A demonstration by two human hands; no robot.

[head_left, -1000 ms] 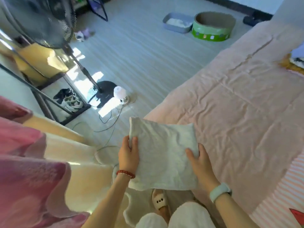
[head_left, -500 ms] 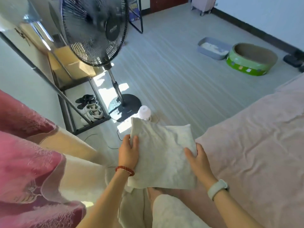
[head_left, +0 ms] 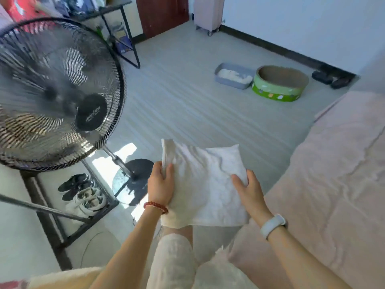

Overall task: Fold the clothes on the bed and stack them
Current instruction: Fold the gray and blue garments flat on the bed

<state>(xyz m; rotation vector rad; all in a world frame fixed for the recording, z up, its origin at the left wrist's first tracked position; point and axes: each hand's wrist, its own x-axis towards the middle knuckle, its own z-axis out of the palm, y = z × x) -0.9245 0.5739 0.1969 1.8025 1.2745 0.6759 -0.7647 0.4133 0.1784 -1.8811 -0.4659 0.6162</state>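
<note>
A folded white garment [head_left: 205, 184] is held flat in the air in front of me, off the left edge of the bed [head_left: 337, 184]. My left hand [head_left: 161, 185], with a red bead bracelet on the wrist, grips its left edge. My right hand [head_left: 249, 187], with a white wristband, holds its right edge, thumb on top. The bed carries a wrinkled pink sheet and lies to the right. No other clothes on the bed are in view.
A black standing fan [head_left: 56, 94] is close on the left, its base [head_left: 133, 180] on the floor just beyond the garment. A low metal rack holds shoes [head_left: 83, 195]. A grey litter tray [head_left: 233, 76] and green round scratcher [head_left: 280, 83] sit on the far floor.
My view has swung left and up, away from the bed toward the fan and floor. Both hands keep the same grip on the folded garment, which now hangs beside the bed.
</note>
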